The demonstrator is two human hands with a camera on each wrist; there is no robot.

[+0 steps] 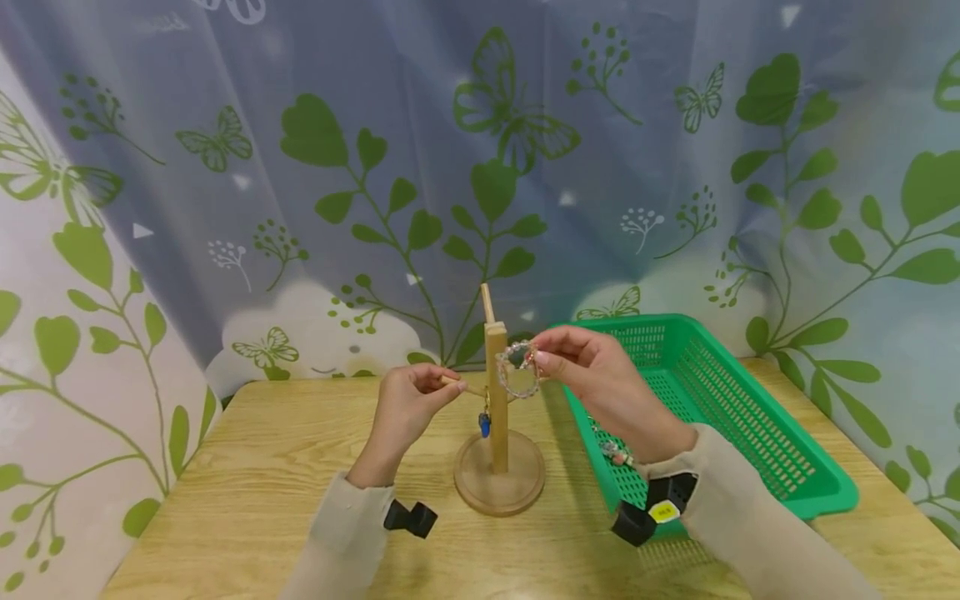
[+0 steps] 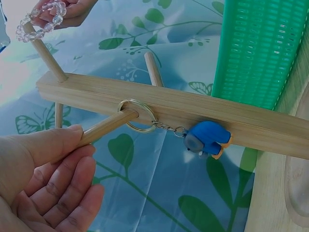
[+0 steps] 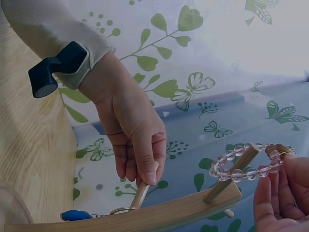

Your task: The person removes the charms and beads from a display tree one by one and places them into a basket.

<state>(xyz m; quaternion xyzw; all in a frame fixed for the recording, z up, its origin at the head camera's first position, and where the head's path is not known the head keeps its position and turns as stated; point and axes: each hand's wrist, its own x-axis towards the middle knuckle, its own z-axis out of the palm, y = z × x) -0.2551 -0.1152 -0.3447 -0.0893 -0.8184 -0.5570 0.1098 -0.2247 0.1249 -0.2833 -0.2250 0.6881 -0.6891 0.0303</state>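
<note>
"Where was the left hand point(image 1: 407, 407)?"

"At a peg point(image 2: 104, 126) on the side of the wooden stand point(image 1: 497, 400). Its grip was closed down to a pinch, thumb and index finger on the peg's outer end, the other fingers loosely bent below."

"Did anything hang on that peg?"

"A gold key ring point(image 2: 154, 119) was around it, close to the upright, with a short chain leading to a small blue figure point(image 2: 205, 131) with orange feet. On the head view the figure hung below the peg, in front of the upright."

"And the right hand point(image 1: 609, 385)?"

"Its grip was pinched as well, on one edge of a bracelet point(image 3: 263, 171) of clear, faintly pink beads. A ridged gold-brown piece point(image 3: 276, 149) sat in the loop, right by the fingertips."

"So where was the bracelet?"

"Up at the free end of the topmost peg point(image 2: 48, 55). The tip showed within the loop; how far through it was, I couldn't tell."

"What else was around?"

"The stand rose upright from its round base point(image 1: 480, 492) on the wood-grained tabletop point(image 1: 300, 450). To its right stood a green basket point(image 1: 738, 408), with a few small items point(image 1: 617, 457) near its left side, partly hidden by the right hand and too small to make out. Behind everything hung a leaf-and-butterfly curtain point(image 1: 420, 167)."
</note>
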